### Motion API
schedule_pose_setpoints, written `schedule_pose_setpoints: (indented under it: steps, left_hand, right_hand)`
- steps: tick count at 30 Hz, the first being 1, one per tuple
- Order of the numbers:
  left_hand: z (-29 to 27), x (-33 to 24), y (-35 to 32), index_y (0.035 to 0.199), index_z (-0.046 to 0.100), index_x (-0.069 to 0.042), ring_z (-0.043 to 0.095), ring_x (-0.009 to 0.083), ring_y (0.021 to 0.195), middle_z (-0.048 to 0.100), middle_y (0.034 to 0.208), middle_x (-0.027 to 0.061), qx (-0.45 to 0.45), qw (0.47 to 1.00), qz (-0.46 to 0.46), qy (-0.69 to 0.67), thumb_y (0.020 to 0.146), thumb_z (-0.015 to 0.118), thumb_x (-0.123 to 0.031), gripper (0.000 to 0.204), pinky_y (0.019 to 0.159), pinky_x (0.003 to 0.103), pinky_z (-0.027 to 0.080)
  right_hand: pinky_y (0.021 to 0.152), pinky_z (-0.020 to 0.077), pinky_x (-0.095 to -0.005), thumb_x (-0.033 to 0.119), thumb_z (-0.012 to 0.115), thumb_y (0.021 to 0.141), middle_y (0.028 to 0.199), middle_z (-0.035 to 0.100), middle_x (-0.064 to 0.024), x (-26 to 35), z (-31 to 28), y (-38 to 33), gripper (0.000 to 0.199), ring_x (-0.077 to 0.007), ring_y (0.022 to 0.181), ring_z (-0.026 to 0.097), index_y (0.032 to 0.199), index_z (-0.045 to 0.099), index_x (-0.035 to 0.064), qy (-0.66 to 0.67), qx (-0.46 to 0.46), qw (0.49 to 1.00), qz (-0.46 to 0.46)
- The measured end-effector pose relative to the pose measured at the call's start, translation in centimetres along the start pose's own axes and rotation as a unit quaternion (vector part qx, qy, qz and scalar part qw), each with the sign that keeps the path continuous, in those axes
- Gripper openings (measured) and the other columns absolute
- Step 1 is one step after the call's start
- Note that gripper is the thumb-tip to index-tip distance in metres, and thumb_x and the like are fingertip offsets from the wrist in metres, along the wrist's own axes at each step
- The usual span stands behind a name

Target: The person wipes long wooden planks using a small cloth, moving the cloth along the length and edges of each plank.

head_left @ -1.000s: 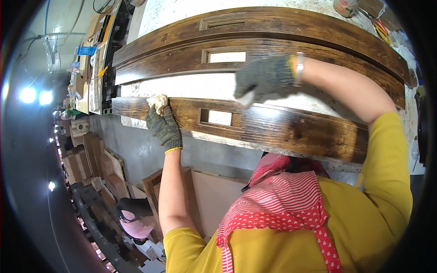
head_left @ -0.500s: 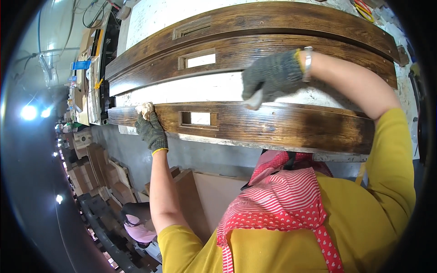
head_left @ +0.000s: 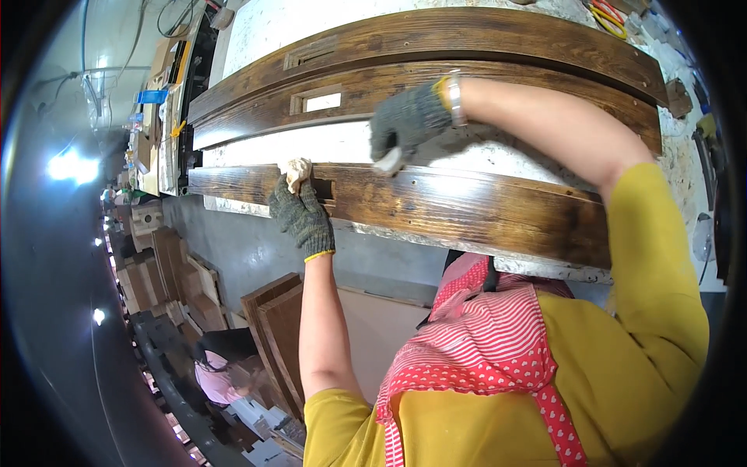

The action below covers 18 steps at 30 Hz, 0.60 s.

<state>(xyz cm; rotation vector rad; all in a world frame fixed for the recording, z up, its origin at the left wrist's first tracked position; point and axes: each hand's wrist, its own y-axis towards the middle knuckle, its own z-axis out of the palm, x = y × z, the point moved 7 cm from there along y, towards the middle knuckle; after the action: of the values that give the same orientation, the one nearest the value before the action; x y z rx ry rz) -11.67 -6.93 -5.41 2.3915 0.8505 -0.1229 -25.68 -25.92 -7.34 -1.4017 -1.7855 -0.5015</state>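
Note:
My left hand (head_left: 302,218), in a dark grey knit glove, is closed around a crumpled cream cloth (head_left: 296,173) and rests on the near wooden board (head_left: 482,206). It partly covers the rectangular slot in that board. Above the same board's far edge, my right hand (head_left: 412,118), gloved alike, is closed on a small white piece (head_left: 387,162); whether this is folded paper or cloth I cannot tell. Beyond lie a middle board (head_left: 482,93) and a far board (head_left: 482,37), both dark brown and glossy, each with a rectangular cutout.
The boards lie on a paint-spattered white worktable (head_left: 257,27). Yellow-handled scissors (head_left: 608,19) lie at the far right. Brown panels (head_left: 276,335) lean below the table, and a person in pink (head_left: 218,380) is at the lower left.
My left hand has slid right along the near board with the cloth, reaching its slot. My right hand has moved left with the white piece. The view has shifted slightly.

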Motion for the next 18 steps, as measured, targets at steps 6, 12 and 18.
schedule_pose_setpoints:
  steps: [6,12,18]
  left_hand:
    - [0.0,-1.8,0.4,0.118,0.060,-0.001,0.054,0.0394,0.109,0.061,0.112,0.0225,0.001,1.000,0.000,0.029,0.090,0.063,-0.023,0.036,0.097,0.049,0.040]
    - [0.3,-1.1,0.1,0.119,0.059,-0.001,0.054,0.0394,0.108,0.060,0.113,0.0219,0.021,0.999,-0.002,0.047,0.090,0.062,-0.023,0.036,0.096,0.049,0.040]
    - [-0.4,-2.2,0.3,0.118,0.060,-0.001,0.055,0.0383,0.105,0.060,0.110,0.0211,0.012,0.998,0.006,0.062,0.090,0.062,-0.021,0.035,0.094,0.048,0.041]
  right_hand:
    - [0.093,0.0499,-0.0361,0.016,0.075,0.078,0.112,0.069,-0.0076,-0.4,-0.9,0.4,0.041,-0.0217,0.100,0.065,0.119,0.068,0.0143,0.045,-0.128,0.990,-0.025]
    - [0.086,0.0530,-0.0322,0.015,0.077,0.077,0.110,0.071,-0.0067,-0.9,0.7,-0.7,0.042,-0.0186,0.096,0.067,0.118,0.069,0.0144,0.017,-0.076,0.997,-0.013]
    - [0.084,0.0534,-0.0333,0.010,0.073,0.080,0.105,0.071,-0.0084,0.5,0.5,-7.9,0.031,-0.0187,0.091,0.066,0.111,0.071,0.0123,0.044,-0.018,0.999,0.010]
